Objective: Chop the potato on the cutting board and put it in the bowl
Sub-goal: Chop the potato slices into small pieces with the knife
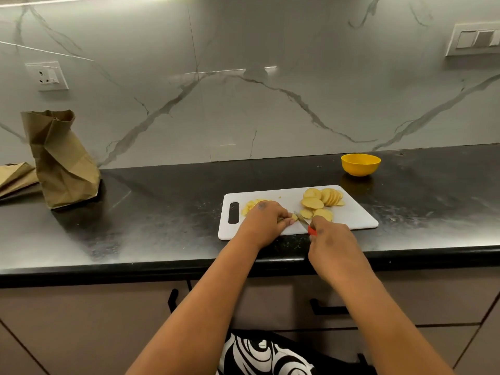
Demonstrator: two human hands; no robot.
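A white cutting board lies on the black counter. Round potato slices are fanned out on its right half. Smaller cut pieces lie near its left end, partly hidden behind my left hand. My left hand presses a small potato piece against the board with curled fingers. My right hand grips a red-handled knife, whose blade rests on the board right beside that piece. A yellow bowl stands behind the board's right end; its inside is not visible.
A crumpled brown paper bag stands at the counter's left, with another flattened bag beside it. The marble wall carries a socket and a switch plate. The counter's front edge runs above cabinet drawers.
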